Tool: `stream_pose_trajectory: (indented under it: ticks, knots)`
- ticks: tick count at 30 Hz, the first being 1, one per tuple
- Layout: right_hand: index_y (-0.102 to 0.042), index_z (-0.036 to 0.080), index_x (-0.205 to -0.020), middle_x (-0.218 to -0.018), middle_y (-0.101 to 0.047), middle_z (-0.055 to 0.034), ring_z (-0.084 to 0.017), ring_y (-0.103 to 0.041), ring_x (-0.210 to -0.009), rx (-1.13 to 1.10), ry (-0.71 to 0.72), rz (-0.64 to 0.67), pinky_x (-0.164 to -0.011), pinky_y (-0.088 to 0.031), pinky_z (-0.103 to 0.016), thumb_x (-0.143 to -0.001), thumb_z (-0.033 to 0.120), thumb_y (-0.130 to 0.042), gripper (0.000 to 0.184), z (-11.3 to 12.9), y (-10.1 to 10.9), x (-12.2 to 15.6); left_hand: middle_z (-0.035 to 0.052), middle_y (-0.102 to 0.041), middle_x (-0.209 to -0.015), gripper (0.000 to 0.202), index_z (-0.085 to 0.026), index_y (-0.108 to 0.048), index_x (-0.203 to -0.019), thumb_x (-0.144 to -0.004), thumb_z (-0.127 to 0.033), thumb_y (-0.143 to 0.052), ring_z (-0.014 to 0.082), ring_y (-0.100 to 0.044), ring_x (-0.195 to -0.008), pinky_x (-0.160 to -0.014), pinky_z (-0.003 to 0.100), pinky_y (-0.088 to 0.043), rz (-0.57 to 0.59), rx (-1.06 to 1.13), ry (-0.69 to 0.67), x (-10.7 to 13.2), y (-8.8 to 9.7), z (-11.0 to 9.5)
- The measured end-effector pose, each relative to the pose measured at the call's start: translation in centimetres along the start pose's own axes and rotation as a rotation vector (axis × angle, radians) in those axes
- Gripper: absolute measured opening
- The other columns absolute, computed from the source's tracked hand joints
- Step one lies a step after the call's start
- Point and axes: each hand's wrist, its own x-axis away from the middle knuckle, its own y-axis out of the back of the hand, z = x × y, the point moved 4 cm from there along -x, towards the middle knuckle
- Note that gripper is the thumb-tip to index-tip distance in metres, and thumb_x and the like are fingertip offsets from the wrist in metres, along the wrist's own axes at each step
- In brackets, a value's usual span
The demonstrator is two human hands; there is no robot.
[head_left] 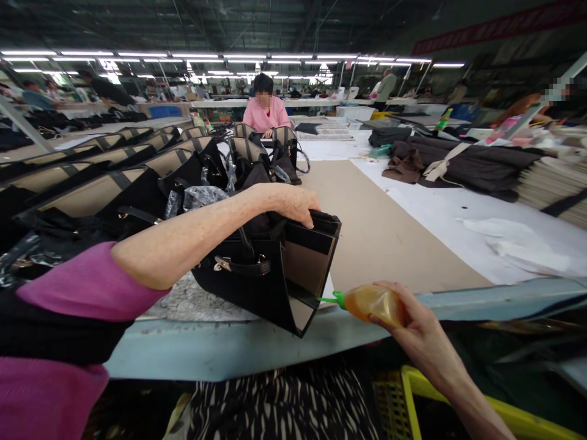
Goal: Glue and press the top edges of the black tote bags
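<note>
A black handbag (257,287) with a beige lining stands tilted at the table's front edge, its open side facing right. My left hand (298,203) reaches over and grips the bag's upper rim. In my right hand (408,311) is a squeeze bottle (371,304) of amber liquid, probably glue, lying almost level. Its thin green nozzle points left, with the tip at the open edge of the bag near the bottom corner. Whether the tip touches the bag I cannot tell. A strap with a gold-coloured buckle hangs on the bag's front.
Rows of similar black bags (110,177) fill the table's left side. A beige board (367,226) lies to the right, with dark folded fabric (458,162) beyond it. A yellow crate (408,397) is below the table edge. A person in pink (268,113) sits opposite.
</note>
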Motion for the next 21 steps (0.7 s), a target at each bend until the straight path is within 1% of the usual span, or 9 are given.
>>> stream_pose_trajectory:
  ticks: [3,5,10,13,16,19,21]
  knots:
    - [-0.053,0.026,-0.112,-0.098,-0.063,-0.0024,-0.029,-0.058,-0.089,-0.109,-0.089,-0.011,-0.074,-0.052,-0.037,-0.079,0.041,-0.068,0.039,-0.8,0.2,-0.1,0.0033,-0.065,-0.082,0.021,-0.012,-0.066,-0.096,-0.080,-0.022,-0.056,0.0138,-0.054,-0.072,-0.064,0.023,-0.037,-0.058,-0.032,-0.003,1.4,0.2,-0.5]
    - [-0.054,0.024,-0.109,-0.093,-0.063,-0.0031,-0.029,-0.059,-0.087,-0.235,-0.133,-0.018,-0.073,-0.053,-0.040,-0.076,0.041,-0.070,0.041,-1.1,0.2,-0.4,0.0028,-0.063,-0.081,0.018,-0.013,-0.065,-0.094,-0.081,-0.022,-0.056,0.0136,-0.054,-0.072,-0.065,0.023,-0.037,-0.099,-0.052,0.004,2.4,0.5,-0.7]
    - [-0.053,0.019,-0.107,-0.100,-0.063,-0.0088,-0.030,-0.060,-0.089,-0.581,-0.197,-0.053,-0.069,-0.055,-0.040,-0.078,0.044,-0.071,0.042,-1.3,-0.5,-1.6,0.0030,-0.059,-0.074,0.014,-0.013,-0.062,-0.085,-0.086,-0.022,-0.052,0.0134,-0.054,-0.071,-0.066,0.023,-0.036,-0.216,-0.173,0.073,5.0,1.7,-1.3]
    - [-0.052,0.020,-0.108,-0.101,-0.063,-0.0095,-0.030,-0.062,-0.087,-0.696,-0.219,-0.112,-0.072,-0.055,-0.040,-0.077,0.045,-0.073,0.045,-1.9,-1.1,-2.4,0.0038,-0.059,-0.074,0.015,-0.013,-0.059,-0.084,-0.087,-0.023,-0.048,0.0135,-0.055,-0.070,-0.066,0.024,-0.036,-0.285,-0.240,0.122,6.1,1.6,-1.4]
    - [-0.052,0.021,-0.108,-0.101,-0.063,-0.0082,-0.029,-0.064,-0.083,-0.661,-0.194,-0.175,-0.070,-0.056,-0.040,-0.076,0.047,-0.073,0.047,-2.4,-1.3,-3.3,0.0057,-0.059,-0.073,0.016,-0.013,-0.057,-0.084,-0.088,-0.022,-0.044,0.0156,-0.056,-0.069,-0.065,0.025,-0.039,-0.352,-0.260,0.133,6.6,0.5,-1.5]
    - [-0.052,0.020,-0.106,-0.099,-0.063,-0.0074,-0.028,-0.064,-0.083,-0.544,-0.133,-0.204,-0.064,-0.056,-0.035,-0.077,0.049,-0.072,0.045,-2.6,-1.4,-4.2,0.0069,-0.060,-0.077,0.014,-0.014,-0.055,-0.084,-0.084,-0.012,-0.041,0.0184,-0.058,-0.072,-0.064,0.028,-0.041,-0.388,-0.256,0.169,6.7,-1.0,-1.8]
    - [-0.053,0.019,-0.102,-0.096,-0.062,-0.0071,-0.027,-0.063,-0.081,-0.494,-0.112,-0.223,-0.060,-0.055,-0.031,-0.076,0.048,-0.073,0.044,-2.6,-1.6,-4.7,0.0071,-0.060,-0.080,0.018,-0.014,-0.054,-0.086,-0.080,-0.005,-0.039,0.0194,-0.059,-0.074,-0.065,0.029,-0.043,-0.387,-0.248,0.200,6.7,-2.0,-2.2]
